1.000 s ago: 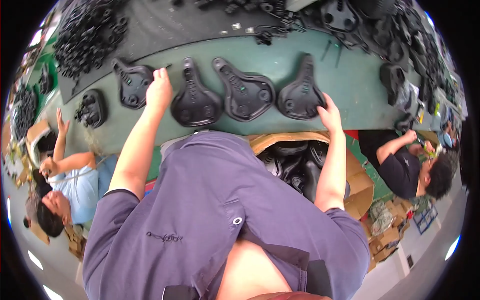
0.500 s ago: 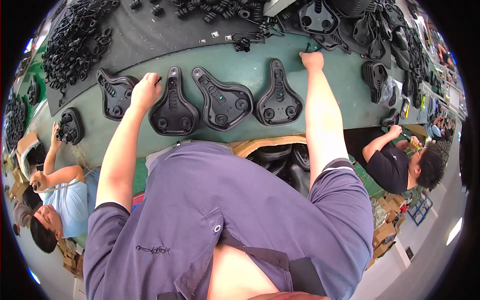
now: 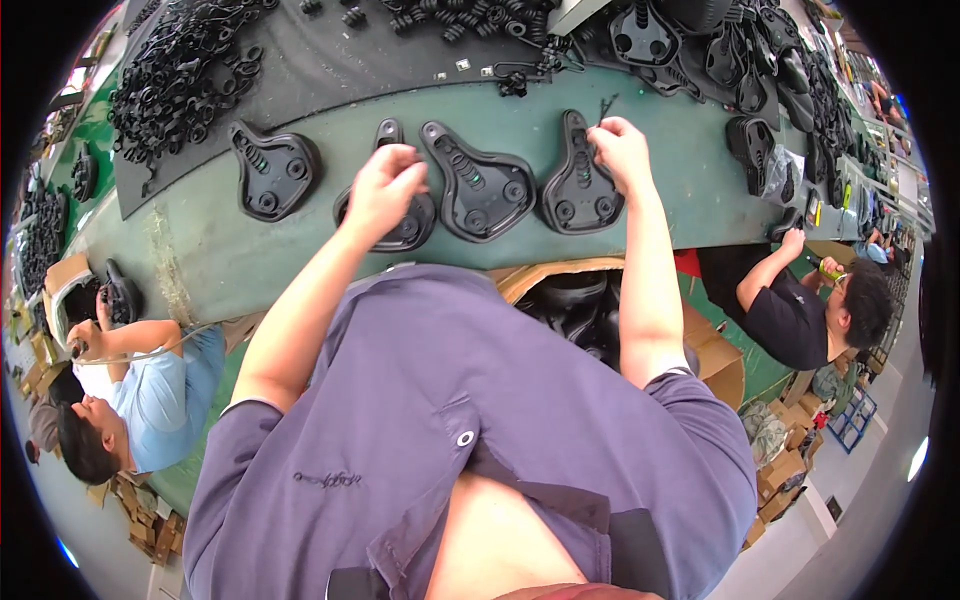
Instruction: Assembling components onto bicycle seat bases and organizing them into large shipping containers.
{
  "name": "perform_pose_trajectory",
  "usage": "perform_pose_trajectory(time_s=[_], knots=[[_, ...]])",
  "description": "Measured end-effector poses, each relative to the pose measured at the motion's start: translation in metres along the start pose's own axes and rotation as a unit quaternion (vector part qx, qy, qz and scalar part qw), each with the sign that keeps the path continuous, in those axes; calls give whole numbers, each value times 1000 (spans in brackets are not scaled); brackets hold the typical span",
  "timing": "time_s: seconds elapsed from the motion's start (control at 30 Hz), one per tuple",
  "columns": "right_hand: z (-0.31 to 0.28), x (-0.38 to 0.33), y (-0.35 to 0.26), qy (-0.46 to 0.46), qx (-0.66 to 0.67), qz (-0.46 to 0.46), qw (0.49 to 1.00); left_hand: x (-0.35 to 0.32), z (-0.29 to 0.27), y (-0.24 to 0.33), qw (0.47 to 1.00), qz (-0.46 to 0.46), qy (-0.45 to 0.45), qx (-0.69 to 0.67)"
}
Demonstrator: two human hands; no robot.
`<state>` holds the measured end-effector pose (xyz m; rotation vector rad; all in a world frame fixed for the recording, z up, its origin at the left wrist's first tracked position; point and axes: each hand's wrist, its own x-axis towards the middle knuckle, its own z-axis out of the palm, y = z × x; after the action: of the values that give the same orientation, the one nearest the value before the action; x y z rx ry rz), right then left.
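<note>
Several black bicycle saddles lie underside-up in a row on the green table (image 3: 455, 105). My left hand (image 3: 385, 195) is over the second saddle (image 3: 412, 232), hiding much of it; its fingers are curled together, and what they may hold is hidden. Beside it lies the third saddle (image 3: 487, 195), nose away from me. At the fourth saddle (image 3: 580, 200), my right hand (image 3: 622, 155) is closed near the nose, with a small thin black part (image 3: 607, 104) sticking up from its fingertips. The leftmost saddle (image 3: 275, 172) has neither hand on it.
Piles of black ring-shaped parts (image 3: 180, 95) and black springs (image 3: 470, 18) cover a dark mat at the back. More saddles (image 3: 750, 150) are stacked at right. A carton of saddles (image 3: 570, 300) stands against the table's near edge. Co-workers sit at left (image 3: 150, 400) and right (image 3: 780, 310).
My left hand has moved right, from beside the leftmost saddle to over the second one. My right hand has come nearer, from the back of the table to the fourth saddle.
</note>
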<state>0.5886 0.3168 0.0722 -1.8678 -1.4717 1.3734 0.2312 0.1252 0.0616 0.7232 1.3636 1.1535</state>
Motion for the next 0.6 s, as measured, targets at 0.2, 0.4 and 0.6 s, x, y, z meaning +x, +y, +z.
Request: perform_pose_trajectory(time_s=[0.2,0.4,0.6], knots=[[105,-162,-33,-273,22,-41,961,-32,63,0,990,-14,-127,-64],[145,-226,-26,-312,198,70,927,-79,54,10,977,30,-83,193],[99,-242,24,-196,232,124,945,-75,12,7,971,42,-168,167]])
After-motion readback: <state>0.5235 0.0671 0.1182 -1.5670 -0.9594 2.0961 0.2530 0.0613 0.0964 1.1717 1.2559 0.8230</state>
